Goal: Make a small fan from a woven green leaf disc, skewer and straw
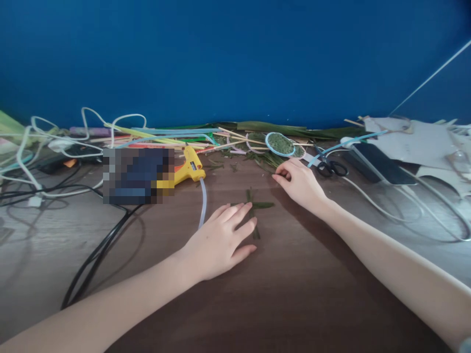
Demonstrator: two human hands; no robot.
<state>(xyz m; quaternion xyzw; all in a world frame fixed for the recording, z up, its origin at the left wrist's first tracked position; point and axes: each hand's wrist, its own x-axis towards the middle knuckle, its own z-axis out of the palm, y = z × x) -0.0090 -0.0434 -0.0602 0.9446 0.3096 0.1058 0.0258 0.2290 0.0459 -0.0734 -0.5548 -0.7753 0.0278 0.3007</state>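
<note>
My left hand (222, 241) rests on the brown table with its fingers spread. Its fingertips touch or hover at a cross of green leaf strips (264, 205); part of the cross is hidden under them. Up and to the right, my right hand (300, 184) has its thumb and fingers closed in a pinch. Whatever is between them, if anything, is too small to make out. Just behind that hand lies a light-blue-rimmed disc (280, 144) covered with chopped green leaf bits.
Left of centre lies a yellow glue gun (191, 165) with a clear glue stick trailing from it. Black cables (106, 240) run at left. Black-handled scissors (332, 168), a phone (384, 163) and white cardboard (423, 139) are at right. Long leaves (316, 133) line the blue wall.
</note>
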